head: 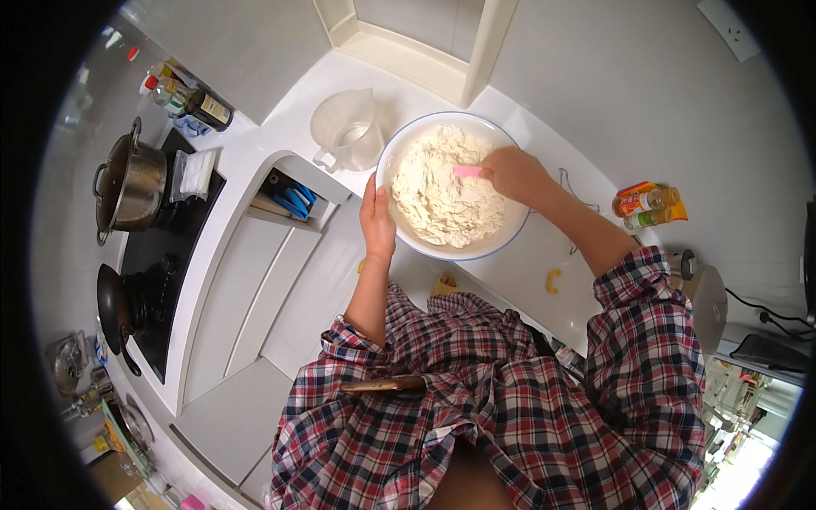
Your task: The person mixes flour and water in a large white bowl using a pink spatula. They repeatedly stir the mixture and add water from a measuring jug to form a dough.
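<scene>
A large white bowl (453,254) with a blue rim holds a shaggy, pale dough-like mass (443,197). My left hand (378,220) grips the bowl's left side, its thumb near the rim. In my right hand (517,173) is a pink utensil (468,171), held over the right part of the bowl. Its far end meets the mass, so I cannot tell its full shape. Just left of the bowl, a clear plastic measuring jug (347,131) stands on the white counter (290,137). It seems to contain a little clear liquid.
To the left, a steel pot (137,185) and a black pan (113,306) sit by the cooktop (150,280). Sauce bottles (207,109) stand behind. Along the right wall are small jars (650,207), a wire rack (577,204) and a yellow hook-shaped item (553,281). A drawer (290,197) stands open.
</scene>
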Demonstrator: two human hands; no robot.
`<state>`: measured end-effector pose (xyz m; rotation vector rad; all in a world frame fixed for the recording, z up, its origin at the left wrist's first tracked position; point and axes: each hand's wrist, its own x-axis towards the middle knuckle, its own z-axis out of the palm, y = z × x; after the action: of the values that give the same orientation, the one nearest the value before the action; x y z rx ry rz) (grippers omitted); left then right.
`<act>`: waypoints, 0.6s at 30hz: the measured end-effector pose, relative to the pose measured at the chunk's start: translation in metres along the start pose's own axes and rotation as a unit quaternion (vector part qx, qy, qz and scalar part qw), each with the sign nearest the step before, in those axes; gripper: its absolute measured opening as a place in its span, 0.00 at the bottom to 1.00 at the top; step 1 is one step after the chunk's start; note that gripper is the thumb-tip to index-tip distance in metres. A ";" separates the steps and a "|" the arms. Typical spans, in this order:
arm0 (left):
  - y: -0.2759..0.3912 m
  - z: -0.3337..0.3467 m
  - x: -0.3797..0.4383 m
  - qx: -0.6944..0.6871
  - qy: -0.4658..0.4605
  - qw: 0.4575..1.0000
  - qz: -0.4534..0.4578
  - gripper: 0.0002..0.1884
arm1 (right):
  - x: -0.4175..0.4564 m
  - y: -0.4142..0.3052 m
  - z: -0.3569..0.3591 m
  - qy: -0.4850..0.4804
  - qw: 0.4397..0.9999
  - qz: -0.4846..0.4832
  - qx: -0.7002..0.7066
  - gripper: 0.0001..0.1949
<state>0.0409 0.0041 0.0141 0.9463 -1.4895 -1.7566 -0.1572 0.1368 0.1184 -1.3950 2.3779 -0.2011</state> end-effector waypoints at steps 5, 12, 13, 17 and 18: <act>-0.003 0.001 0.003 -0.007 -0.014 1.000 0.010 0.22 | 0.008 0.016 -0.006 0.040 0.995 0.006 -0.086 0.07; -0.004 0.000 0.001 0.001 0.012 1.000 0.003 0.22 | -0.032 0.026 -0.034 0.039 0.977 -0.041 -0.207 0.06; -0.006 -0.001 0.001 0.008 0.012 1.000 0.007 0.22 | -0.034 0.023 -0.040 0.036 0.974 -0.045 -0.221 0.06; -0.007 0.001 0.004 0.008 0.000 1.000 0.020 0.22 | -0.024 0.029 -0.039 0.029 0.961 -0.027 -0.274 0.06; -0.006 0.001 0.003 0.002 -0.003 1.000 0.022 0.22 | -0.019 0.032 -0.032 0.028 0.958 -0.017 -0.284 0.08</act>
<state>0.0382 0.0028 0.0077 0.9053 -1.5077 -1.7271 -0.1868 0.1675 0.1423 -1.6821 2.5745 0.4807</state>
